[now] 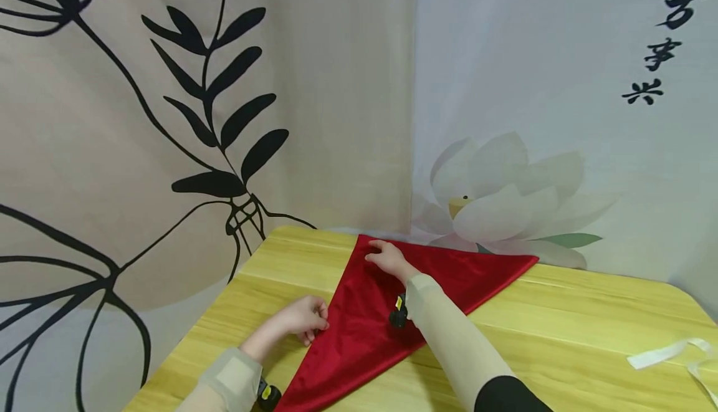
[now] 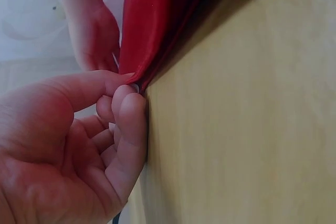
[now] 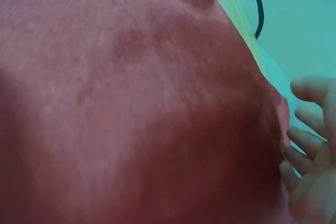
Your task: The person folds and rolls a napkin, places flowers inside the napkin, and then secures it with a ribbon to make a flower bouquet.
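A shiny red triangular cloth point(image 1: 359, 331) lies spread on the table, one point toward the near edge and another at the far right. My left hand point(image 1: 305, 317) is at the cloth's left edge. In the left wrist view, thumb and fingertips of the left hand point(image 2: 63, 140) pinch that edge, with a small bit of something pale showing between them. Over the cloth's far left corner reaches my right hand point(image 1: 388, 258). The right wrist view shows the right hand point(image 3: 315, 150) with fingers spread and loosely bent beside the cloth point(image 3: 157, 103), gripping nothing visible.
The yellow wood-grain table point(image 1: 521, 331) ends at a printed curtain point(image 1: 348, 88) behind and to the left. A white ribbon-like strip point(image 1: 667, 353) lies at the table's right side. Small dark wrist cameras point(image 1: 399, 312) sit close above the cloth.
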Demonstrator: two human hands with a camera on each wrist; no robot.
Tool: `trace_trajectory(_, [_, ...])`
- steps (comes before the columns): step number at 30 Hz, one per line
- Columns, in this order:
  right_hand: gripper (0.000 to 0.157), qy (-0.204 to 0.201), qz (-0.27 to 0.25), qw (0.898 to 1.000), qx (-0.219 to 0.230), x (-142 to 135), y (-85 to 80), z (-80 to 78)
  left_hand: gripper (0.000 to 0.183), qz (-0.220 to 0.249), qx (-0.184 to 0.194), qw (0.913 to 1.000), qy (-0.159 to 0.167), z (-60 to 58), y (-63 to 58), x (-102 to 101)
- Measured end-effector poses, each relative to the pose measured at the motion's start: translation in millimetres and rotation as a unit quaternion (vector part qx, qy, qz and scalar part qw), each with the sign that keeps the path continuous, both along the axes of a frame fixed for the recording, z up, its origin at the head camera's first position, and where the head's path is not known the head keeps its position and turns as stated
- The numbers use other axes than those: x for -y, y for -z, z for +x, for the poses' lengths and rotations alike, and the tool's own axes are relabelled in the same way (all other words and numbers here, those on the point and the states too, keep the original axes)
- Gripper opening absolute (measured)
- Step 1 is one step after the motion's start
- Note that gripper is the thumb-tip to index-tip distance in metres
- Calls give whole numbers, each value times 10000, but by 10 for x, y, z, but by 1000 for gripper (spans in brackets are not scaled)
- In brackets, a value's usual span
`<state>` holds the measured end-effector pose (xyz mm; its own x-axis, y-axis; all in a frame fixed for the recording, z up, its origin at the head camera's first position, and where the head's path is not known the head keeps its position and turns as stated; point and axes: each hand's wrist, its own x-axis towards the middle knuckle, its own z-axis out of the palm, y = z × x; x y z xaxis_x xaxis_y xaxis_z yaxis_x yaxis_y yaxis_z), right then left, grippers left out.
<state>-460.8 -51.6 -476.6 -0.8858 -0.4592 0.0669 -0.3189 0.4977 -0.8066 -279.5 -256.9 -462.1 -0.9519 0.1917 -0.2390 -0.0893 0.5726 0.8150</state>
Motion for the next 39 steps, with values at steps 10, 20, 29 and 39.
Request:
trace_trajectory(10, [29, -401, 325, 9965, -656, -367, -148, 316, 8, 52, -75, 9997, 206, 35, -31, -34])
trace_trajectory(20, [25, -1584, 1276, 9624, -1800, -713, -292, 974, 16, -1126, -1257, 9771, 1297, 218, -198, -154])
trace_trajectory(29, [8, -2401, 1491, 9515, -1212, -760, -291, 1461, 17, -1208, -851, 9572, 2490, 449, -295, -407])
trace_trajectory(39, [16, -1853, 1545, 9658, -952, -1210, -126, 1354, 21, -1488, -660, 9413, 2958, 681, -321, -368])
